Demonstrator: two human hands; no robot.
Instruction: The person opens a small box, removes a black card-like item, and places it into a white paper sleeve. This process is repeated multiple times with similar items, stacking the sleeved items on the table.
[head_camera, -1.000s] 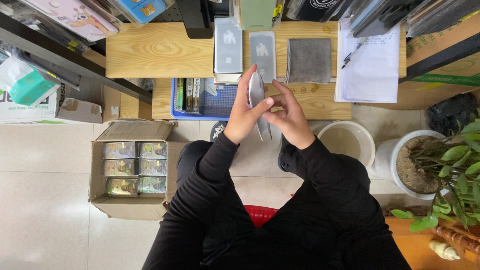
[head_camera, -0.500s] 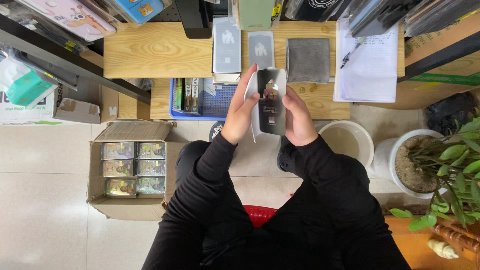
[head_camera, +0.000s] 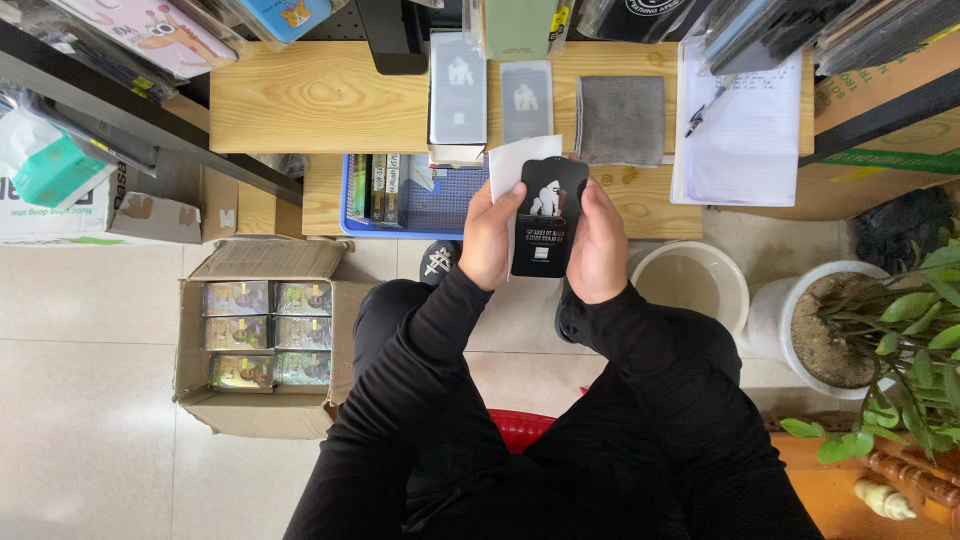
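Both hands are raised in front of the chest, over the near edge of the lower wooden shelf (head_camera: 640, 205), forearms in black sleeves converging upward. The left hand (head_camera: 490, 240) grips the left edge of a black card (head_camera: 547, 215), thumb laid across its face, fingers curled behind. The right hand (head_camera: 598, 245) clamps the right edge, fingers wrapped along the side. The card is a flat, glossy, rounded-corner rectangle with a pale animal figure and small print, held face up and nearly upright. Behind it, pinched with it in the left hand, a white paper sleeve (head_camera: 515, 160) sticks out above and to the left.

Just beyond lie two grey flat packs (head_camera: 457, 88), a grey square cloth (head_camera: 620, 120) with a soft nap, and a lined notepad (head_camera: 740, 135) bearing a pen (head_camera: 706, 108). A blue mesh tray (head_camera: 440, 205) sits left of the hands, holding slim boxes. Below, to the right, stand a white bucket (head_camera: 695, 285) and a potted plant (head_camera: 860, 320); to the left, an open carton (head_camera: 262, 335) of small boxes. Bare tiled floor lies between.
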